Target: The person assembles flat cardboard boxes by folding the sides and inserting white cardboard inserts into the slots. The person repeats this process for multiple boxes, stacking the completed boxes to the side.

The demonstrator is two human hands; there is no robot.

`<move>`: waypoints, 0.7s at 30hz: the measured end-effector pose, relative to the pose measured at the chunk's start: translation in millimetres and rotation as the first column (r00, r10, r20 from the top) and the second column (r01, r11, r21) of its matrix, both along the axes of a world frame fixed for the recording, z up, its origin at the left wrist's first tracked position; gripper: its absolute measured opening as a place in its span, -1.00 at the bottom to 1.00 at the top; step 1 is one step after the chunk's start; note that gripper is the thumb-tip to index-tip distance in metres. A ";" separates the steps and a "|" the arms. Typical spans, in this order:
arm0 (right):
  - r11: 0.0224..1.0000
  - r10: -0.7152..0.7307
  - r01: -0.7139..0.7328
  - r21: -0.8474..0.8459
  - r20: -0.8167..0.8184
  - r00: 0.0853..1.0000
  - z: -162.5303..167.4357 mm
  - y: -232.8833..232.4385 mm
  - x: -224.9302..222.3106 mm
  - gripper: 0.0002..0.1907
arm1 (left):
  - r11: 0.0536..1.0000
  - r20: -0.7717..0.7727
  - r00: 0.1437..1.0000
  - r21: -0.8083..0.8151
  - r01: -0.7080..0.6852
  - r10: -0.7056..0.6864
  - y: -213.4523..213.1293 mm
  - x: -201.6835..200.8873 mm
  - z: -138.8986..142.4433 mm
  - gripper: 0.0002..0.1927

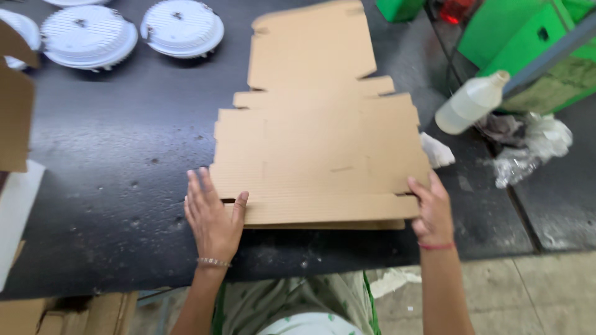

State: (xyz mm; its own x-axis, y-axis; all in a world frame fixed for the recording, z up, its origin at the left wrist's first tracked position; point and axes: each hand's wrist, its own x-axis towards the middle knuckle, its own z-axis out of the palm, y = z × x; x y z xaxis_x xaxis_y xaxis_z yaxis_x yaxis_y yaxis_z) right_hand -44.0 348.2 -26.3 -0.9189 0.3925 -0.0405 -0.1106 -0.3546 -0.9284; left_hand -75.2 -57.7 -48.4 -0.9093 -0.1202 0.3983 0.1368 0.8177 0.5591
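Observation:
A flat, unfolded brown cardboard box blank (320, 130) lies on the black table (112, 186), reaching from the near edge toward the far side. My left hand (212, 217) rests flat on the table at the blank's near left corner, fingers spread, thumb touching the cardboard edge. At the near right corner my right hand (430, 211) has its fingers curled on the edge of the near flap. Both wrists wear thin bracelets.
Several white round ribbed lamp housings (182, 28) sit at the far left. More cardboard (15, 105) stands at the left edge. A translucent plastic bottle (469, 102), crumpled plastic (531, 146) and green crates (521, 37) are at the right.

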 end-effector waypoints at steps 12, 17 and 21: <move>0.991 0.030 -0.018 -0.135 0.088 0.996 -49.1 32.5 7.3 -0.42 | -0.227 0.049 0.921 0.963 -0.146 -0.385 14.9 8.9 7.3 -0.51; 0.997 -0.082 0.082 0.002 -0.091 0.993 -12.2 -26.2 5.1 -0.35 | 0.608 0.102 0.919 0.776 0.165 -0.380 49.5 -5.2 16.9 -0.22; 0.872 0.002 0.032 0.488 -0.069 0.998 4.7 -85.5 14.9 -0.44 | 0.920 0.132 0.915 0.144 0.364 -0.382 104.6 2.4 11.1 -0.18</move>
